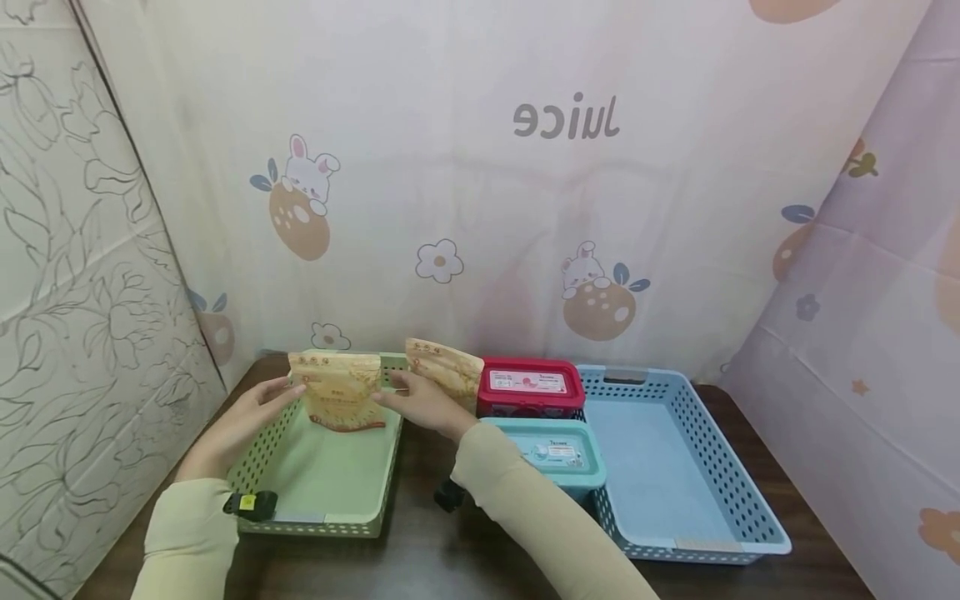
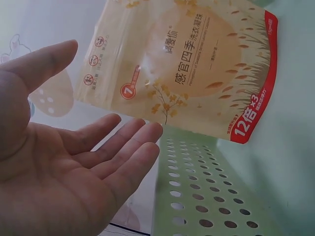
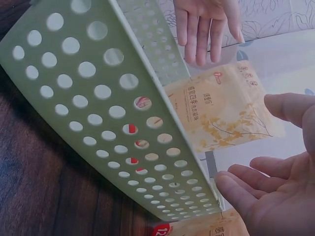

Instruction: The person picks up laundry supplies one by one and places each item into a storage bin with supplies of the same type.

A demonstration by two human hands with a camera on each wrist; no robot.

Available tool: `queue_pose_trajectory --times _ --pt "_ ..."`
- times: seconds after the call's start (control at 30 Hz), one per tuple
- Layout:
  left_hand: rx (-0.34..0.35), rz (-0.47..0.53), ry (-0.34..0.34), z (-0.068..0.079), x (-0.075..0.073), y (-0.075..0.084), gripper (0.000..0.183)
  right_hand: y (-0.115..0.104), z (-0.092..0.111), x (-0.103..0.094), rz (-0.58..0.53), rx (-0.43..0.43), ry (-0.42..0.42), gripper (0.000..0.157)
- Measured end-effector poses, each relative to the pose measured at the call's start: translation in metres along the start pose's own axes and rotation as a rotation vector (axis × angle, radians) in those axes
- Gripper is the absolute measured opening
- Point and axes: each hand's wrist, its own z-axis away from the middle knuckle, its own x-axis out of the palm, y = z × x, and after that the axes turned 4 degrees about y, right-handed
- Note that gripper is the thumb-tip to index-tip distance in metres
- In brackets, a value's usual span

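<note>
Standing roughly upright inside the green basket [image 1: 330,479], the beige pouch [image 1: 341,393] sits between the left hand [image 1: 243,418] and right hand [image 1: 429,406], both straight-fingered, gripping nothing; which hand is nearer, I cannot tell.

The left bag [image 1: 341,390] is cream with orange leaves [image 2: 215,85] and a red band [image 2: 261,98]; left basket [image 1: 322,479] green, right basket [image 1: 656,467] pale blue, far box [image 1: 531,388] red, near box [image 1: 555,454] turquoise.

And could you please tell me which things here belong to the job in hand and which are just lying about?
Seemingly in the job:
- left hand
- right hand
- pouch between them
- green basket

Apparently just lying about:
- second pouch
- red box
- teal box
- blue basket
</note>
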Motion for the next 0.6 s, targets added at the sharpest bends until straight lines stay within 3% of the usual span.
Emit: queue_pose_trajectory --times 0.27,0.6 --pt "0.021 -0.019 -0.007 0.005 0.005 0.005 0.094 0.001 0.008 -0.007 -0.004 -0.012 -0.013 0.075" --pt "0.114 0.026 -0.032 0.008 0.01 0.013 0.08 0.001 0.015 -0.013 -0.003 -0.01 -0.034 0.076"
